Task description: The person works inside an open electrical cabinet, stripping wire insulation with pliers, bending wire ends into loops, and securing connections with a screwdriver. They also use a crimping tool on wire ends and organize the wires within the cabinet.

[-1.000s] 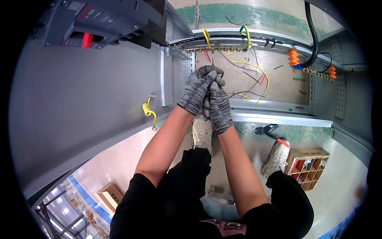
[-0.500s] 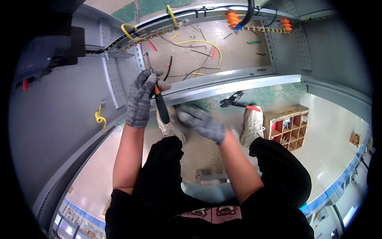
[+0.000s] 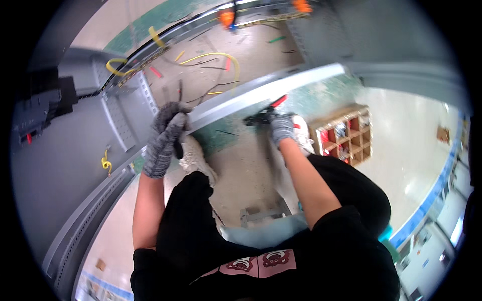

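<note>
My left hand (image 3: 165,138), in a grey knit glove, is closed beside the cabinet's metal front rail (image 3: 271,90). It holds a screwdriver (image 3: 178,149); only a dark end of the handle shows below the fingers, and the rest is hidden. To the right, my gloved right hand (image 3: 282,128) is closed around a pair of black pliers with red grips (image 3: 258,118), just above the floor by my right shoe (image 3: 300,131). The fingers are blurred and partly covered by the tool.
A wooden compartment box (image 3: 344,133) with small parts stands right of my right shoe. Wire offcuts and a yellow wire (image 3: 213,54) lie inside the cabinet. Orange insulators (image 3: 227,19) and a brass terminal strip (image 3: 271,20) run along its far side. A grey bracket (image 3: 263,213) lies between my legs.
My right hand has moved right and taken hold of the pliers, which have turned. My left hand keeps the screwdriver, whose handle is now mostly hidden. The whole view has shifted and tilted.
</note>
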Demonstrator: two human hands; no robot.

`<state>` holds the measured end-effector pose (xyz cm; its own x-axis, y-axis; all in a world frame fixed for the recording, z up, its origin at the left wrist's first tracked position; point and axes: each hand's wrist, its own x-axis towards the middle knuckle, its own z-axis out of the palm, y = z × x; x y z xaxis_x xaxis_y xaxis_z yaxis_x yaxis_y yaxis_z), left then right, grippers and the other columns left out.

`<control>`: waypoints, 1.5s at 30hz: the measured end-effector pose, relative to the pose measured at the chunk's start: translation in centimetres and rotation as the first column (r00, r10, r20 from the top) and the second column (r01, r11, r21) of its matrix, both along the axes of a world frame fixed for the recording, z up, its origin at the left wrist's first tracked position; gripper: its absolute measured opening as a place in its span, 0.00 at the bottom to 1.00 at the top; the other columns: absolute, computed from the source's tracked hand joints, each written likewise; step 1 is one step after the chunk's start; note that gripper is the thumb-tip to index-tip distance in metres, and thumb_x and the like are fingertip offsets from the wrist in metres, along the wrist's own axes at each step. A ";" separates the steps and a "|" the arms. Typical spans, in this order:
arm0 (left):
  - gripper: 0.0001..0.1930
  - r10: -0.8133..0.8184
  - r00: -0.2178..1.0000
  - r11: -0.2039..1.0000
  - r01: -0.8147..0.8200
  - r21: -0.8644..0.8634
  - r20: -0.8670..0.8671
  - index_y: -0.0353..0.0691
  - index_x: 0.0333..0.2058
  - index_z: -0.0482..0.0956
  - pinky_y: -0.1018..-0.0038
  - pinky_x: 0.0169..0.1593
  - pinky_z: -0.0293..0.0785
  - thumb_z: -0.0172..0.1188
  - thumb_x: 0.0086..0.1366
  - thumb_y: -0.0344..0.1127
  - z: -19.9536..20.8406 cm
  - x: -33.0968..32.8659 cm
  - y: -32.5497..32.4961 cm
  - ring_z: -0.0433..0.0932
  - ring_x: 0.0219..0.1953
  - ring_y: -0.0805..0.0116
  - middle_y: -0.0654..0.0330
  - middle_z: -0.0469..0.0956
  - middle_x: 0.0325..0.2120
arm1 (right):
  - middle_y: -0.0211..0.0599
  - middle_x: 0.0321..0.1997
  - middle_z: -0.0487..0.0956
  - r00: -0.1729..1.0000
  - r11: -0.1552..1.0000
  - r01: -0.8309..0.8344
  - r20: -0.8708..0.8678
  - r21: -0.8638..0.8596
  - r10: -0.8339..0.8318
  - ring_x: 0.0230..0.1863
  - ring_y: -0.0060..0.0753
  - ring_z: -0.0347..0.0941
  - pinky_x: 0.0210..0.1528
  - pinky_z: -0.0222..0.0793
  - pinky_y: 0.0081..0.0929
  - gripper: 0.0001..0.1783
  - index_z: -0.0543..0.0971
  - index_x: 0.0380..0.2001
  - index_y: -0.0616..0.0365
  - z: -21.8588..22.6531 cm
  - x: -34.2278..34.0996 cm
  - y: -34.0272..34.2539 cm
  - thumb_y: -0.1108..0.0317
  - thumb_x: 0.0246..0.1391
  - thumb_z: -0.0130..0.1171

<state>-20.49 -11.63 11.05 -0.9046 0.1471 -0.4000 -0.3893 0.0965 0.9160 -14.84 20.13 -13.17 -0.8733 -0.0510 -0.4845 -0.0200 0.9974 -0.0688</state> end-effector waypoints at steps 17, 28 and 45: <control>0.37 0.000 0.922 0.965 0.102 0.243 -0.387 0.33 0.59 0.61 0.70 0.56 0.66 0.51 0.62 0.59 21.2 15.5 14.5 0.70 0.52 0.63 0.49 0.68 0.54 | 0.59 0.48 0.71 0.756 0.161 -0.215 -0.269 -0.963 -0.597 0.52 0.58 0.65 0.57 0.61 0.39 0.20 0.69 0.49 0.66 44.0 14.6 -6.7 0.65 0.57 0.48; 0.31 0.056 0.929 0.822 0.165 0.545 -0.365 0.33 0.59 0.59 0.62 0.60 0.62 0.49 0.66 0.51 24.6 28.5 23.1 0.68 0.55 0.59 0.50 0.66 0.54 | 0.60 0.48 0.69 0.543 0.411 -0.294 -0.505 -0.863 -0.671 0.53 0.58 0.64 0.53 0.64 0.40 0.25 0.64 0.53 0.67 44.1 26.8 -1.8 0.63 0.55 0.49; 0.19 -0.555 0.484 0.719 0.688 -0.098 -0.677 0.35 0.50 0.72 0.70 0.57 0.64 0.51 0.67 0.43 26.9 33.5 29.7 0.71 0.50 0.64 0.56 0.74 0.46 | 0.57 0.35 0.76 0.365 0.514 0.818 -0.458 -0.258 -0.810 0.37 0.52 0.76 0.39 0.70 0.37 0.22 0.68 0.53 0.60 64.0 58.5 21.3 0.66 0.55 0.54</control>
<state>13.02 18.10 37.94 -0.5528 0.7749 0.3066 0.3740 -0.0981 0.9222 43.67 41.44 50.78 -0.5758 0.8176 0.0015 0.7778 0.5483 -0.3071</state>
